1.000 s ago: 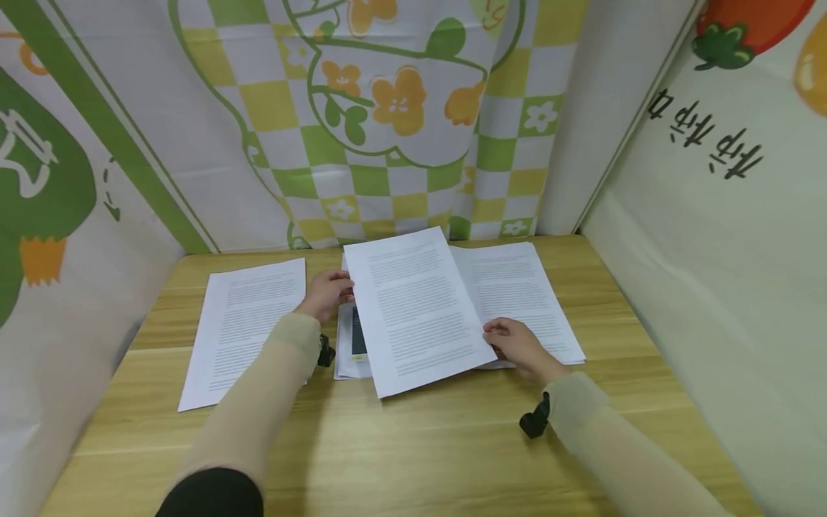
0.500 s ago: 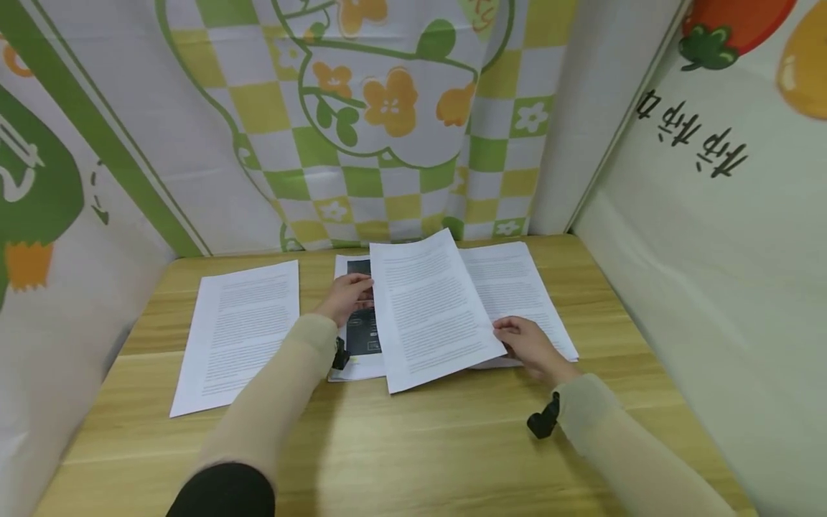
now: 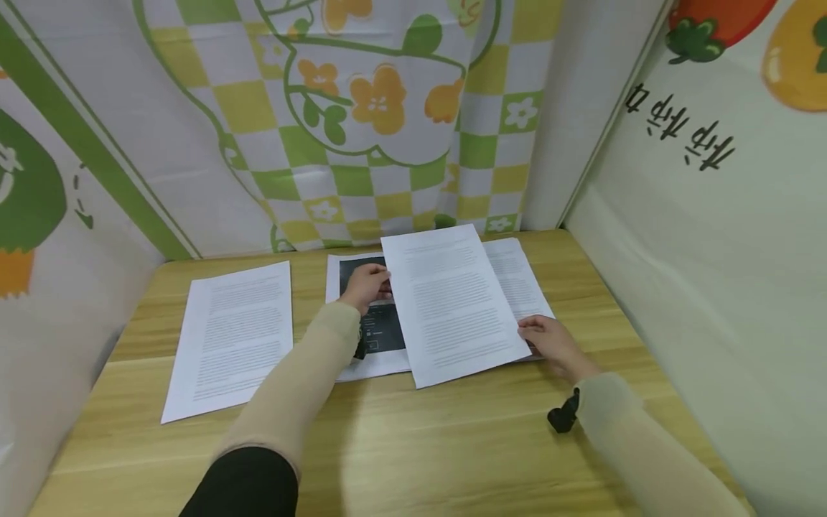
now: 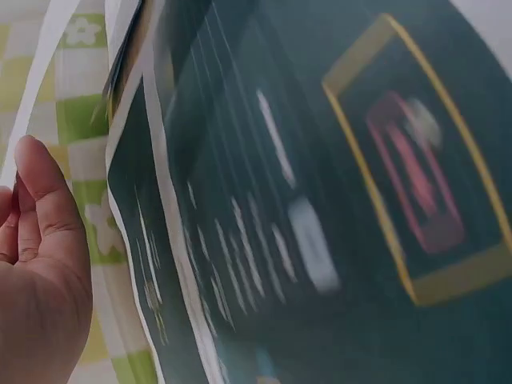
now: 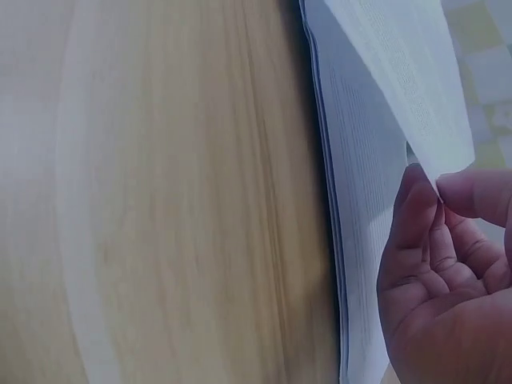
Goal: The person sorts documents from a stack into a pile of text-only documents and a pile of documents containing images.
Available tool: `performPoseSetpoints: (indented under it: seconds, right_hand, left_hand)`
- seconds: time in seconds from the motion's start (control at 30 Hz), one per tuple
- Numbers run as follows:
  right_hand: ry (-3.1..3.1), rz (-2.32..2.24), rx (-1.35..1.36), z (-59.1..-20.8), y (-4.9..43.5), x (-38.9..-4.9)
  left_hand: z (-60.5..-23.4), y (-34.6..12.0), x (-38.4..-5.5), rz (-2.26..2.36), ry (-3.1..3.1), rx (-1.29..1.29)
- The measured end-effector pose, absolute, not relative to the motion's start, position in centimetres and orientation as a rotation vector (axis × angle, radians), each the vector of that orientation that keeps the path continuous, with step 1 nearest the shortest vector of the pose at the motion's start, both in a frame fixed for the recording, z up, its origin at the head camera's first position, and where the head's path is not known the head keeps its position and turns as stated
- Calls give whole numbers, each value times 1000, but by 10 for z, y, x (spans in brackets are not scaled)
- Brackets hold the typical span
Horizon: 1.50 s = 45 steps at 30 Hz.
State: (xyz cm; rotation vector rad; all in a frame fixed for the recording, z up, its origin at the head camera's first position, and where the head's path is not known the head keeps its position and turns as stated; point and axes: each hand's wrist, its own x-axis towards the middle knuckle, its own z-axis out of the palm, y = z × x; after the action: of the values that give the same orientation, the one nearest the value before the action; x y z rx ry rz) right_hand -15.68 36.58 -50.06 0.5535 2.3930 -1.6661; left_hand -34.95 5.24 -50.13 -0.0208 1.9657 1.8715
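A sheet of thin white paper is held raised above the middle of the desk, tilted askew; its face is covered with blocks of fine printed lines. Its left edge, in the upper part, is pinched by the fingers of the left hand. Its right edge, near the lower corner, is pinched between thumb and fingers of the right hand; in the right wrist view the paper is seen lifted clear of what lies beneath.

Partly covered by it, on the left, is a dark page, white-bordered and printed in dark panels; a yellow-outlined figure is shown on it in the left wrist view, blurred. To the right, a pile of text-printed paper is partly covered too, its edges layered.

Well apart at the left, a text page is laid flat. The desk is finished in pale, streaked wood grain. Beige cloth is worn on both forearms, with a black device at the right wrist. Behind, a curtain of softly creased fabric is patterned with green and yellow checks and orange flowers.
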Motion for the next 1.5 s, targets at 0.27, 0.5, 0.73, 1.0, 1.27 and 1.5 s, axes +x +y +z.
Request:
performPoseSetpoints:
  seconds: [0.27,0.5,0.73,1.0,1.27,1.5]
  right_hand:
    - [2431,-1647,592,-501,382,-151]
    - [2430,-1625,602,-501,385,-149]
    - [2425,-1695,630,-499,395,-144]
    - [2476,-1621,708,-503,408,-142]
    - [2451,-1634,810,-510,417,-144]
    - [2441,-1710,824,-508,421,-144]
  left_hand:
    - [-503,87,-341,1791,1936,54]
    - [-515,107,-329,1709,2011,75]
    - [-515,122,-321,1723,2027,101]
    - [-518,136,-312,1652,1979,129]
    - [-523,146,-305,1621,2020,111]
    - [-521,158,-304,1605,2005,112]
